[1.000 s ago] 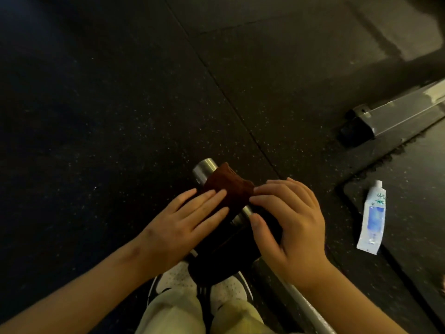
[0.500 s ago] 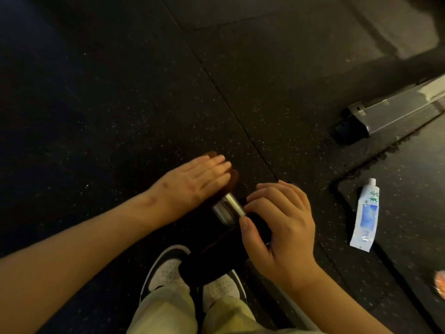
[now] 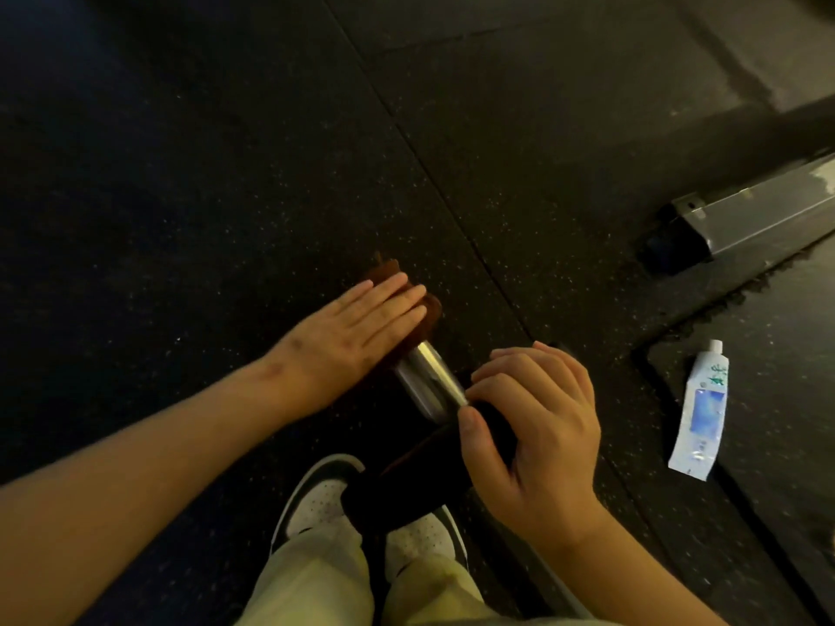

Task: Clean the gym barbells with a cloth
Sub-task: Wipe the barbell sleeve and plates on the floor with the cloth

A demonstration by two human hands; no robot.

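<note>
A barbell's shiny steel sleeve (image 3: 428,378) lies on the black rubber floor in front of my feet, running up and left. A brown cloth (image 3: 430,310) covers the sleeve's far end. My left hand (image 3: 357,328) lies flat on the cloth with straight fingers, pressing it onto the end. My right hand (image 3: 537,422) curls over the barbell at the dark collar nearer to me, thumb on the side. The bar's thin shaft (image 3: 558,585) runs back to the lower right, mostly hidden by my right arm.
A white and blue tube (image 3: 700,411) lies on a raised mat at the right. A grey metal beam (image 3: 759,210) of a rack sits on the floor at the upper right. My two white and black shoes (image 3: 325,494) stand just below the barbell.
My left hand has slid the cloth from the middle of the sleeve out to its far end, baring the shiny steel. My right hand has kept its hold near the collar.
</note>
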